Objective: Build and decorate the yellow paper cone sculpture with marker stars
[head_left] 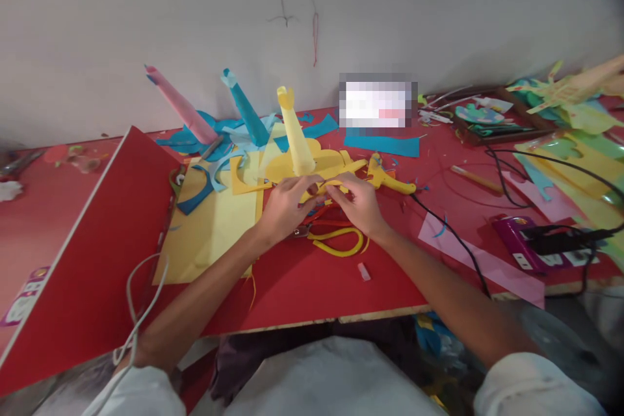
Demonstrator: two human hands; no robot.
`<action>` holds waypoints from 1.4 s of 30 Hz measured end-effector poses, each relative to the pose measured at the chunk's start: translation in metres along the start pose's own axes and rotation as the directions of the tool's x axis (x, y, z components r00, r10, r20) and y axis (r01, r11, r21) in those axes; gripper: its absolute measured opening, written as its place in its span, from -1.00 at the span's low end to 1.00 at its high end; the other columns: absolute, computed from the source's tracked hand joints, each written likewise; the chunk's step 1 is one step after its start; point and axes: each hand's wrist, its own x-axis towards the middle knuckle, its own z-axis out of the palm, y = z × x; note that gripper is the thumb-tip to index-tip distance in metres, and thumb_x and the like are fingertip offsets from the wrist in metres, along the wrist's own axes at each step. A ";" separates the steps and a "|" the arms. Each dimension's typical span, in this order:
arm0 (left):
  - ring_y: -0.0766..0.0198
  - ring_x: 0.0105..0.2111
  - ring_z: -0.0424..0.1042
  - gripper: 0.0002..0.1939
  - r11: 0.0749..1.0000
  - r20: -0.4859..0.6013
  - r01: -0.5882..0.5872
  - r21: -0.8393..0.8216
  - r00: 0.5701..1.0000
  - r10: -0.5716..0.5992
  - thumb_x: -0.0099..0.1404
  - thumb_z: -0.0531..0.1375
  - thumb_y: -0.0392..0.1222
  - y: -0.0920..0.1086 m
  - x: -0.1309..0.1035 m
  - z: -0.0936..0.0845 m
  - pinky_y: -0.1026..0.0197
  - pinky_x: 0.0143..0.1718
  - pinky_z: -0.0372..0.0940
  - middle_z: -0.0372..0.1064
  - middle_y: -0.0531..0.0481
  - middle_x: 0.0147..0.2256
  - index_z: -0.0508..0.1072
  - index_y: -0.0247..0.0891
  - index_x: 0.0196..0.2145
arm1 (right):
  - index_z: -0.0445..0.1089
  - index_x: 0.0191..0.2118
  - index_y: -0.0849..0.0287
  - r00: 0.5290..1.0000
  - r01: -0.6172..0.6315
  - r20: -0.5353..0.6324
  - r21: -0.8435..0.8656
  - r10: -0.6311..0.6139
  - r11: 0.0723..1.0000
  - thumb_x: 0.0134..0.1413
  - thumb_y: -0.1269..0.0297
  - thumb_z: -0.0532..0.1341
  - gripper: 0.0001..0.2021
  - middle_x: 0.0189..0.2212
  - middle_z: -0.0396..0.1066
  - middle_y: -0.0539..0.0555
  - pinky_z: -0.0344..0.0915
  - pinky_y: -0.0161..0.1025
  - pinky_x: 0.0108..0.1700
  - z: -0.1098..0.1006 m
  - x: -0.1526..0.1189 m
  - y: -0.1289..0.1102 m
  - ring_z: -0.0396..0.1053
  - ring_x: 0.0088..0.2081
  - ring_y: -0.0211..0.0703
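Both hands meet above the table's middle, fingertips close together. My left hand (288,207) is closed in a pinch, and my right hand (361,205) pinches from the other side. Between them runs a narrow yellow strip (333,182), partly hidden by the fingers. Just beyond stands a pale yellow cone (298,143) on yellow cut sheet pieces (277,166). Scissors with yellow and red handles (344,251) lie under the hands. Beside my right hand rests a yellow glue gun (397,184), its black cord trailing toward the front edge.
A pink cone (182,107) and a teal cone (246,110) stand at the back left. A red upright panel (92,260) borders the left side. Pale yellow sheets (209,240) lie near it. At right are a purple power strip (517,244), cords and a dark tray (507,133).
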 end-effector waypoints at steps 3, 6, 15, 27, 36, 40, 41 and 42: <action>0.22 -0.23 0.52 -0.82 0.993 -0.055 0.025 0.120 0.998 -0.019 0.50 0.15 -0.14 -0.012 -0.009 0.002 0.19 -0.11 0.34 0.56 -0.05 -0.26 0.54 -0.21 -0.14 | 0.50 -0.28 0.12 0.995 0.010 0.103 -0.080 -0.002 0.997 0.40 0.01 0.16 -0.67 -0.34 0.53 0.09 0.30 -0.16 -0.13 -0.004 0.002 0.000 0.43 -0.24 -0.07; 0.25 -0.25 0.51 -0.86 0.989 -0.181 0.122 0.080 0.978 -0.105 0.47 0.17 -0.18 -0.025 -0.011 -0.007 0.24 -0.16 0.34 0.53 -0.03 -0.28 0.52 -0.24 -0.21 | 0.47 -0.33 0.14 0.900 0.113 0.435 -0.199 -0.016 0.974 0.31 0.03 0.28 -0.71 -0.37 0.50 0.09 0.23 -0.16 -0.14 -0.017 0.009 0.000 0.41 -0.22 -0.05; 0.32 -0.31 0.44 -0.90 0.986 -0.288 0.165 0.033 0.946 -0.149 0.44 0.20 -0.20 -0.021 -0.021 -0.020 0.27 -0.21 0.35 0.43 0.03 -0.34 0.47 -0.25 -0.25 | 0.47 -0.07 0.19 0.680 0.346 0.718 -0.493 0.148 0.798 0.08 -0.06 0.44 -0.55 -0.03 0.49 0.24 0.17 0.09 0.16 -0.034 0.004 -0.022 0.37 0.05 0.22; 0.28 -0.27 0.49 -0.90 0.983 -0.348 -0.071 0.169 0.929 0.127 0.45 0.17 -0.32 0.019 -0.024 -0.046 0.22 -0.20 0.39 0.52 -0.04 -0.29 0.50 -0.23 -0.18 | 0.45 -0.05 0.24 0.647 0.378 0.762 -0.344 0.021 0.859 0.20 0.34 0.34 -0.78 -0.06 0.48 0.24 0.39 -0.09 -0.01 -0.038 -0.009 -0.030 0.45 0.00 0.07; 0.24 -0.28 0.49 -0.77 0.983 -0.368 -0.140 0.114 0.914 0.173 0.39 0.20 -0.40 0.063 -0.035 -0.066 0.16 -0.24 0.40 0.51 -0.04 -0.26 0.51 -0.14 -0.08 | 0.40 -0.02 0.18 0.853 0.113 0.518 -0.312 0.069 0.943 0.23 0.27 0.27 -0.77 -0.06 0.46 0.19 0.37 -0.13 -0.02 -0.020 -0.014 -0.042 0.44 -0.04 0.00; 0.23 -0.26 0.50 -0.68 0.987 -0.275 -0.147 0.069 0.948 0.160 0.40 0.16 -0.45 0.077 -0.041 -0.064 0.15 -0.23 0.42 0.53 -0.05 -0.23 0.52 -0.08 -0.03 | 0.39 -0.05 0.20 0.838 0.081 0.538 -0.296 0.096 0.952 0.24 0.34 0.22 -0.82 -0.06 0.46 0.22 0.38 -0.10 0.03 0.023 -0.013 -0.061 0.42 0.01 0.05; 0.23 -0.24 0.51 -0.66 0.983 -0.252 -0.168 0.070 0.951 0.180 0.40 0.15 -0.46 0.078 -0.040 -0.064 0.15 -0.22 0.43 0.54 -0.04 -0.22 0.52 -0.08 -0.03 | 0.39 -0.07 0.18 0.836 0.071 0.541 -0.284 0.098 0.956 0.24 0.35 0.22 -0.84 -0.06 0.46 0.21 0.39 -0.10 0.02 0.035 -0.012 -0.065 0.43 0.00 0.05; 0.24 -0.23 0.51 -0.66 0.980 -0.232 -0.186 0.075 0.952 0.198 0.41 0.15 -0.47 0.078 -0.038 -0.063 0.16 -0.21 0.43 0.54 -0.04 -0.22 0.52 -0.08 -0.03 | 0.41 -0.09 0.15 0.843 0.061 0.529 -0.281 0.101 0.958 0.23 0.38 0.23 -0.85 -0.07 0.47 0.19 0.40 -0.10 0.00 0.046 -0.012 -0.069 0.43 -0.02 0.04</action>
